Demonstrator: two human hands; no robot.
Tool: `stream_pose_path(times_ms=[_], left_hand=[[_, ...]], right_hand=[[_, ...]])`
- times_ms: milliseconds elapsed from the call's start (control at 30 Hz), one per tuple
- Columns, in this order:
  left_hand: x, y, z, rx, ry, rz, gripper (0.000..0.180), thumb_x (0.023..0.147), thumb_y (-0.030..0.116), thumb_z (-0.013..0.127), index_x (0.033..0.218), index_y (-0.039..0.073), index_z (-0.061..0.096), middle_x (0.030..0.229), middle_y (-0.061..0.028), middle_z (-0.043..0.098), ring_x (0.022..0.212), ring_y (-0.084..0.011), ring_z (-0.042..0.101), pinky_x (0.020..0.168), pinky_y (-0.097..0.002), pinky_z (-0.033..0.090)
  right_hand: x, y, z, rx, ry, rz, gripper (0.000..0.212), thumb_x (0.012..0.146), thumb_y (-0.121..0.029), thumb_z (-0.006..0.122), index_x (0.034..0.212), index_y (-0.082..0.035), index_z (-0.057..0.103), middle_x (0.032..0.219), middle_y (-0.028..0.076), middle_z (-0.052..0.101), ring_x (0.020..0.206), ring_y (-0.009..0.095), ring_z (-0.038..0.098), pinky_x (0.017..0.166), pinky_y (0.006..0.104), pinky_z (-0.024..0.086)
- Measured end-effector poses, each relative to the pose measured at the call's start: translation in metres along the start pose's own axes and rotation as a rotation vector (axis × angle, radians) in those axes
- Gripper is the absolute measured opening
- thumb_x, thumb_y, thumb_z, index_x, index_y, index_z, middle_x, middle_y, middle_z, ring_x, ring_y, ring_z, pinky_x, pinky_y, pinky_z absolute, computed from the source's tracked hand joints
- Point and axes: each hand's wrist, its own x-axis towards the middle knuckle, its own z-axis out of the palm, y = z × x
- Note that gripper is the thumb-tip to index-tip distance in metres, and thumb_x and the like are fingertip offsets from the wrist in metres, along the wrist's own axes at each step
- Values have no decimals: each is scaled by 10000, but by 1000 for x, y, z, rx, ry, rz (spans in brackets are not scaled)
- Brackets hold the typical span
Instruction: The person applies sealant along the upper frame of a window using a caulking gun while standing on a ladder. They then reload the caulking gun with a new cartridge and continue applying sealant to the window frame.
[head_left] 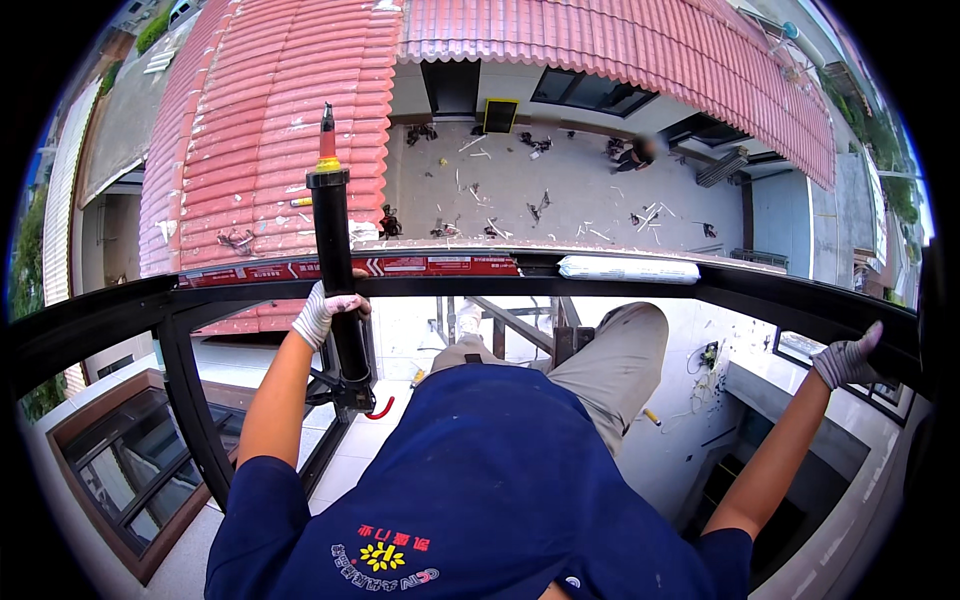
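Observation:
My left hand, in a pale work glove with bare fingertips, is wrapped round the barrel of a black caulking gun. The gun stands nearly upright, its red and yellow nozzle with a dark tip pointing up. A red hook shows at its lower end. Over at the right, my gloved right hand grips the black metal frame, with its thumb along the bar. A white sealant sausage pack lies in the frame's channel, right of the gun. Red printed film covers the channel's left part.
Beyond the frame, a red tiled roof drops toward a littered courtyard, where another person is crouching. Below me are pale floor tiles and a dark stand between my legs. A brown-framed window lies lower left.

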Motion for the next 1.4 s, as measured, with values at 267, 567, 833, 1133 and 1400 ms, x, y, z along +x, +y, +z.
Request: stream_pose_path(times_ms=[267, 567, 833, 1133, 1400], left_hand=[[1, 3, -3, 43, 15, -20, 687, 748, 155, 721, 1353, -28, 451, 838, -179, 706, 743, -261, 695, 729, -395, 584], [4, 2, 1, 14, 20, -14, 694, 743, 142, 725, 1350, -42, 442, 798, -171, 703, 722, -288, 704, 708, -421, 582], [1, 3, 6, 43, 35, -12, 692, 737, 178, 717, 1340, -34, 452, 795, -173, 702, 729, -270, 705, 737, -409, 602], [1, -2, 0, 99, 49, 8, 678, 752, 173, 677, 1362, -2, 436, 783, -164, 681, 673, -273, 677, 664, -388, 584], [2, 2, 8, 92, 57, 24, 696, 729, 212, 721, 1316, -59, 462, 778, -161, 705, 703, -262, 682, 689, -373, 563]], right_hand=[[-6, -8, 4, 145, 84, 28, 633, 699, -104, 872, 1152, 144, 506, 1108, 234, 623, 959, 260, 667, 893, 401, 606], [-12, -36, 9, 111, -4, 83, 839, 672, -180, 869, 1331, 60, 407, 1238, 198, 561, 1046, 294, 604, 947, 416, 553], [-8, -33, 7, 132, -36, 62, 703, 734, -61, 805, 1324, 47, 439, 1248, 198, 553, 1116, 306, 602, 1008, 431, 551], [-14, -46, 13, 243, -27, 56, 775, 682, -41, 829, 1339, 12, 421, 1239, 168, 553, 1096, 263, 593, 985, 393, 557], [-18, -59, 19, 296, 55, 127, 770, 656, -129, 860, 1294, 7, 451, 1192, 129, 561, 1048, 253, 596, 971, 369, 555]])
